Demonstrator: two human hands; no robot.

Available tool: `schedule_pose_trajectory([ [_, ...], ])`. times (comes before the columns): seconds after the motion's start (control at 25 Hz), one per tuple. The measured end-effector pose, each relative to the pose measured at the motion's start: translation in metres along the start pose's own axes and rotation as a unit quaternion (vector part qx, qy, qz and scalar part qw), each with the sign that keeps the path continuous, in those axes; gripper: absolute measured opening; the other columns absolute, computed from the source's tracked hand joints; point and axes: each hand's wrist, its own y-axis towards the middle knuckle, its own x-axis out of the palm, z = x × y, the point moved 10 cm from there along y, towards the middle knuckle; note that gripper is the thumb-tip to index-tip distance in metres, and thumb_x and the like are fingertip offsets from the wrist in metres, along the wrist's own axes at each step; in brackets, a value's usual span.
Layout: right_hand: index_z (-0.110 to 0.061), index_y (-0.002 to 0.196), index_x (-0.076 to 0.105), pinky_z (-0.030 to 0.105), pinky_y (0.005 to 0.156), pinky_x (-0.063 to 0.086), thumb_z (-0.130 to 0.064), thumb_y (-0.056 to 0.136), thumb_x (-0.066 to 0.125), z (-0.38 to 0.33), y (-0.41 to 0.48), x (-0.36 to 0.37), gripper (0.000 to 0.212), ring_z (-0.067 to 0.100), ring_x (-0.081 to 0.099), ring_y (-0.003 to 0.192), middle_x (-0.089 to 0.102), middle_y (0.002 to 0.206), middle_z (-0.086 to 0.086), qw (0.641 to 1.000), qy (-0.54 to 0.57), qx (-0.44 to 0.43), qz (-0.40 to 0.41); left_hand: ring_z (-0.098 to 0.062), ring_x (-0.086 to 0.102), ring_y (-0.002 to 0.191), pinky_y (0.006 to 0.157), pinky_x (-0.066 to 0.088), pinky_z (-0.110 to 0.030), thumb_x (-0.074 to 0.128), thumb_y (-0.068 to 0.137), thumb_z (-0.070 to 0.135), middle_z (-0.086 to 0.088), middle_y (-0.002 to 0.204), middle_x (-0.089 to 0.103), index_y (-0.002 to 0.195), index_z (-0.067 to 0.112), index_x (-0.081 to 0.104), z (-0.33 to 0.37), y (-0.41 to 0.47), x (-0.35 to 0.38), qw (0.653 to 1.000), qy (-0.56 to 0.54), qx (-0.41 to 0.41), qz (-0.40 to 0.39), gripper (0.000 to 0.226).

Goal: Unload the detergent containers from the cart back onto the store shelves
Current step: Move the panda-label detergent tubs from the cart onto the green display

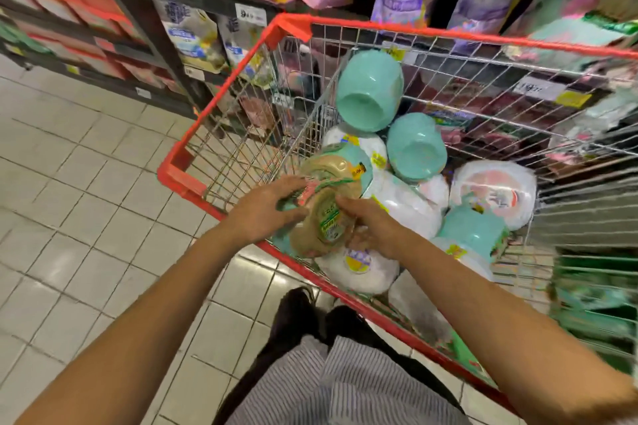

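Observation:
A red-rimmed wire cart [221, 103] holds several detergent containers: mint-green ones [369, 93] lying with their bases toward me and white ones [493, 193] beneath. At the cart's near left corner I hold a mint container with tan caps and a green label [328, 214]. My left hand [266, 214] grips its left side and my right hand [366, 221] grips its right side. The image is blurred, so the finger positions under the container are unclear.
Dark store shelves [207, 3] run behind and left of the cart, stocked with refill pouches in white, pink and purple. Green packs fill the shelves at the right. Pale floor tiles [79, 183] spread to the left. My legs and shoes stand just behind the cart.

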Motion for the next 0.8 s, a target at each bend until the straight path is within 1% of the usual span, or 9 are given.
schedule_pose_trajectory([
  [0.12,0.002,0.117,0.058,0.035,0.071,0.058,-0.013,0.089,0.064,-0.005,0.005,0.01,0.032,0.023,0.07,0.082,0.073,0.097,0.013,0.995,0.075,-0.065,-0.008,-0.018,0.053,0.125,0.097,0.041,-0.027,0.066,0.087,0.043,0.01,0.143,0.051,0.138,0.04,0.048,0.003,0.001,-0.005,0.999,0.025,-0.007,0.019,0.054],
  [0.24,0.006,0.124,0.055,0.051,0.093,0.049,-0.015,0.074,0.076,-0.01,0.0,0.006,0.058,0.037,0.062,0.106,0.061,0.122,0.028,0.988,0.108,-0.103,0.033,-0.016,0.058,0.117,0.087,0.038,-0.018,0.071,0.083,0.041,0.007,0.133,0.061,0.133,0.035,0.056,0.01,-0.005,-0.014,0.999,0.004,0.01,0.053,0.053],
  [0.32,0.006,0.123,0.057,0.052,0.097,0.046,-0.024,0.068,0.077,-0.014,-0.004,-0.002,0.066,0.04,0.06,0.111,0.06,0.123,0.03,0.982,0.15,-0.107,0.038,-0.015,0.054,0.116,0.084,0.034,-0.013,0.071,0.083,0.038,0.005,0.13,0.063,0.129,0.032,0.06,0.015,-0.008,-0.021,0.994,-0.068,0.024,0.083,0.048],
  [0.4,0.005,0.123,0.059,0.047,0.096,0.049,-0.025,0.074,0.071,-0.017,-0.01,-0.009,0.059,0.037,0.062,0.11,0.064,0.119,0.025,0.97,0.219,-0.107,0.021,-0.014,0.05,0.117,0.089,0.032,-0.012,0.065,0.087,0.034,0.005,0.129,0.062,0.125,0.029,0.062,0.032,-0.009,-0.031,0.98,-0.161,0.061,0.099,0.039],
  [0.56,-0.004,0.121,0.059,0.033,0.074,0.058,-0.029,0.087,0.05,-0.044,-0.032,-0.023,0.043,0.023,0.071,0.09,0.073,0.104,0.014,0.939,0.303,-0.16,-0.026,0.0,0.052,0.108,0.099,0.037,-0.019,0.066,0.087,0.013,0.002,0.115,0.063,0.12,0.02,0.064,0.087,-0.002,-0.047,0.952,-0.241,0.17,0.084,0.033],
  [0.64,-0.007,0.127,0.058,0.034,0.077,0.057,-0.036,0.087,0.047,-0.054,-0.043,-0.036,0.051,0.024,0.07,0.097,0.07,0.113,0.013,0.937,0.305,-0.171,-0.009,-0.002,0.046,0.113,0.103,0.035,-0.025,0.076,0.079,0.025,0.002,0.12,0.055,0.126,0.027,0.059,0.099,0.009,-0.054,0.958,-0.223,0.158,0.084,0.05],
  [0.68,-0.011,0.123,0.065,0.034,0.077,0.058,-0.04,0.085,0.048,-0.054,-0.046,-0.042,0.05,0.024,0.07,0.097,0.071,0.113,0.011,0.939,0.304,-0.161,-0.001,-0.007,0.04,0.122,0.107,0.032,-0.031,0.083,0.068,0.038,0.003,0.13,0.049,0.132,0.032,0.054,0.101,0.016,-0.055,0.97,-0.197,0.126,0.07,0.071],
  [0.76,-0.02,0.1,0.078,0.032,0.07,0.059,-0.043,0.084,0.048,-0.057,-0.052,-0.05,0.041,0.021,0.073,0.091,0.075,0.101,0.006,0.946,0.289,-0.148,0.004,-0.015,0.03,0.134,0.114,0.028,-0.043,0.083,0.04,0.059,0.005,0.146,0.036,0.142,0.039,0.038,0.102,0.027,-0.044,0.986,-0.147,0.075,-0.009,0.114],
  [0.8,-0.023,0.092,0.08,0.03,0.068,0.059,-0.042,0.084,0.046,-0.06,-0.056,-0.052,0.039,0.018,0.073,0.087,0.076,0.096,0.003,0.947,0.283,-0.149,-0.002,-0.018,0.033,0.135,0.113,0.032,-0.046,0.083,0.034,0.063,0.005,0.148,0.033,0.144,0.042,0.032,0.106,0.029,-0.037,0.984,-0.151,0.074,-0.058,0.124],
])
